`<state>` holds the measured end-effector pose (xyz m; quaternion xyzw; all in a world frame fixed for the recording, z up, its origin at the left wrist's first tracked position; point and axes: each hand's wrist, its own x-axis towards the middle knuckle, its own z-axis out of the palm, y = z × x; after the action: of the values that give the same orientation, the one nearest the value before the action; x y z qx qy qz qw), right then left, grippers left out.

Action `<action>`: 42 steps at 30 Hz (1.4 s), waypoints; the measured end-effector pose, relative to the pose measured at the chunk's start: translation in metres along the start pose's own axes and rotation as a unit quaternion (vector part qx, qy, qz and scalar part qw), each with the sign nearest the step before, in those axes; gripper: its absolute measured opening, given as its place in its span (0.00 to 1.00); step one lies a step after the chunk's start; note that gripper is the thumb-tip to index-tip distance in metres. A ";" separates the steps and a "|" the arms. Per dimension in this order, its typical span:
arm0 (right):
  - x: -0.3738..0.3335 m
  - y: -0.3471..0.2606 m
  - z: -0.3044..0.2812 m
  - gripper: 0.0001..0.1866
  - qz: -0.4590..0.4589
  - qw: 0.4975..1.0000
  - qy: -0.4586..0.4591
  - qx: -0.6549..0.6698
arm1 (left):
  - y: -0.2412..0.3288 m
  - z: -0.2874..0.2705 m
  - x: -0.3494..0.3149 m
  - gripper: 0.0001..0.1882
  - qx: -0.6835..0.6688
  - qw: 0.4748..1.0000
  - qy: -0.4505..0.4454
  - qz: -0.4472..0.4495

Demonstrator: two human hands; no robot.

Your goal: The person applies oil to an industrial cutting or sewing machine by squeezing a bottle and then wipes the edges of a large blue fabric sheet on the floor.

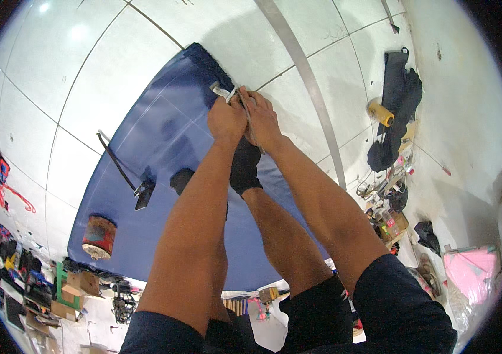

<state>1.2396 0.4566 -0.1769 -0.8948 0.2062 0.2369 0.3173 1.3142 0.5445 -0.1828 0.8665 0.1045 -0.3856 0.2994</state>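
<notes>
My left hand (228,120) is closed in a fist round a tool with a pale, metal-looking end (221,90); its grip is hidden. Right beside it, my right hand (262,120) presses on a thin grey strip (247,112), with fingers close together. Both hands are at the far right edge of a blue sheet (156,133) spread on the floor. That sheet has a dark, fuzzy-looking border (209,59) at its far corner. My foot in a black sock (246,167) is planted just behind the hands, and another dark-covered foot (181,180) rests on the sheet to the left.
On the sheet's left lie a worn red can (99,236) and a black strap-like piece (116,162) near a dark flat object (144,193). To the right, a yellow thread cone (380,114) sits by black cloth (397,94). Clutter and a pink packet (471,273) lie along the wall.
</notes>
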 end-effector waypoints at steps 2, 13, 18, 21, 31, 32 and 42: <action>-0.001 -0.007 -0.002 0.40 0.036 0.999 -0.012 -0.013 | 0.002 0.000 -0.002 0.22 -0.002 1.000 0.004 0.019; -0.015 0.023 -0.037 0.40 0.076 0.987 0.074 0.119 | -0.021 -0.109 -0.011 0.23 0.049 0.997 0.056 -0.014; -0.133 0.080 -0.036 0.30 0.111 0.993 -0.023 0.021 | -0.189 -0.196 -0.030 0.28 0.176 0.954 0.218 -0.103; -0.191 0.084 -0.045 0.26 0.215 0.961 -0.177 0.004 | -0.254 -0.209 -0.032 0.22 0.184 0.955 0.109 -0.207; -0.276 -0.030 -0.139 0.20 0.164 0.963 -0.210 -0.030 | -0.239 -0.212 -0.173 0.12 -0.058 0.995 0.079 -0.025; -0.267 -0.053 -0.146 0.20 0.152 0.965 -0.212 -0.038 | -0.233 -0.219 -0.199 0.12 -0.061 0.996 0.038 -0.047; -0.231 -0.292 -0.159 0.30 -0.225 0.913 -0.328 -0.095 | -0.174 -0.286 -0.430 0.18 -0.208 0.962 0.175 0.019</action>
<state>1.2523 0.6090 0.1978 -0.8151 -0.1395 0.4582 0.3259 1.1230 0.8766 0.2048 0.8409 0.2162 -0.1920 0.4575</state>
